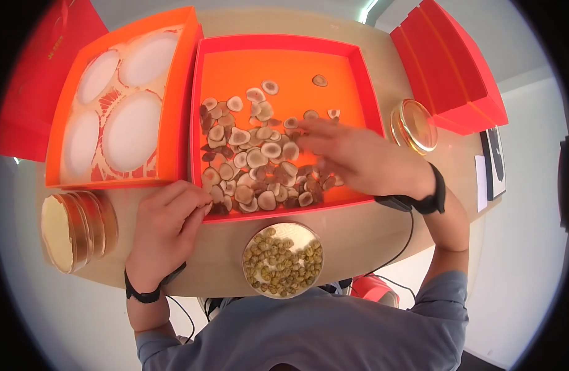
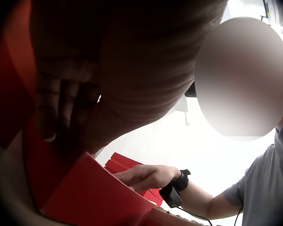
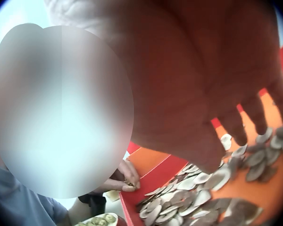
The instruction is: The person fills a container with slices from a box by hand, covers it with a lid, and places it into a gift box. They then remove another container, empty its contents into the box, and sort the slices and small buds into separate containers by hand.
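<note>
Many thin, pale-centred, brown-edged slices (image 1: pixel 256 158) lie in a shallow red box with an orange floor (image 1: pixel 266 62), mostly toward its left and near sides. The right hand (image 1: pixel 365 157) is over the slices at the right, fingers extended; in the right wrist view its spread fingers (image 3: pixel 247 117) hang just above or on them, contact unclear. At the box's near left corner, the left hand (image 1: pixel 167 222) has its fingers curled, and the right wrist view shows this hand (image 3: pixel 122 179) pinching a small brown piece (image 3: pixel 128 183). The left wrist view shows its fingers by the red wall (image 2: pixel 94 188).
An orange box with round white hollows (image 1: pixel 133 131) stands at the left, stacked round containers (image 1: pixel 80 229) below it. A round dish of greenish-brown balls (image 1: pixel 283 260) sits near the body. Clear round containers (image 1: pixel 415 125) and a red box (image 1: pixel 448 68) are at the right.
</note>
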Tool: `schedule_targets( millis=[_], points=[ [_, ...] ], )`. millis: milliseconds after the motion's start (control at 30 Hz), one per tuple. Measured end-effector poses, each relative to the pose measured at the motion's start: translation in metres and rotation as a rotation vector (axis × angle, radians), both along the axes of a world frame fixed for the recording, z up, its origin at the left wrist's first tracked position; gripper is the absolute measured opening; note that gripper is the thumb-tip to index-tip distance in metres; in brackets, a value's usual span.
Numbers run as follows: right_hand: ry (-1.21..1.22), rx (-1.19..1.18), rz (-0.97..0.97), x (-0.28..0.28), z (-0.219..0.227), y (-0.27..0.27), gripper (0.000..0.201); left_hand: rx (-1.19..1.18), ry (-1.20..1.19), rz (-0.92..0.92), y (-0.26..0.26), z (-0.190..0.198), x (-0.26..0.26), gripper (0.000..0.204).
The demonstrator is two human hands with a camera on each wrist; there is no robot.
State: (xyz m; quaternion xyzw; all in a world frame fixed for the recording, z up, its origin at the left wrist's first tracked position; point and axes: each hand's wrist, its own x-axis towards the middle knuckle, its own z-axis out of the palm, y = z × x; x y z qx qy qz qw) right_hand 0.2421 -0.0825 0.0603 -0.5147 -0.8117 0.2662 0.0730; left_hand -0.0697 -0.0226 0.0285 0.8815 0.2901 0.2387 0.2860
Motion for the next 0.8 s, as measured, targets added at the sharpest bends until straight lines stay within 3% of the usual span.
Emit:
schedule_targets(
  millis=[133,167,267,300,400,467,533,800],
  points=[
    [-0.351,-0.079,-0.275,0.004,0.006,-0.019,0.036,0.012,0.008,-0.001,0.000,0.002,0.000,0.017],
    [-0.297,-0.009,-0.176,-0.001,0.008,-0.027,0.039,0.013,0.010,-0.001,0.000,0.002,0.001,0.017],
    [-0.028,-0.053,-0.139,-0.015,0.009,-0.040,0.043,-0.021,0.017,-0.004,-0.001,0.003,0.002,0.018],
    [0.094,0.031,-0.144,-0.018,0.004,-0.041,0.032,-0.036,0.022,-0.006,-0.002,0.003,0.002,0.019],
    [0.081,0.144,-0.311,-0.020,0.000,-0.043,0.028,-0.042,0.018,0.000,-0.006,0.006,0.004,0.020],
    [0.171,0.243,-0.394,-0.015,-0.012,-0.043,0.013,-0.026,-0.025,-0.028,-0.003,0.004,0.010,0.020],
    [0.260,0.254,-0.507,-0.012,-0.020,-0.048,0.010,-0.002,-0.043,-0.062,-0.008,0.007,0.010,0.019],
    [0.321,0.321,-0.498,-0.006,-0.039,-0.032,0.024,-0.125,0.058,-0.276,-0.023,0.031,0.040,0.007]
  ],
)
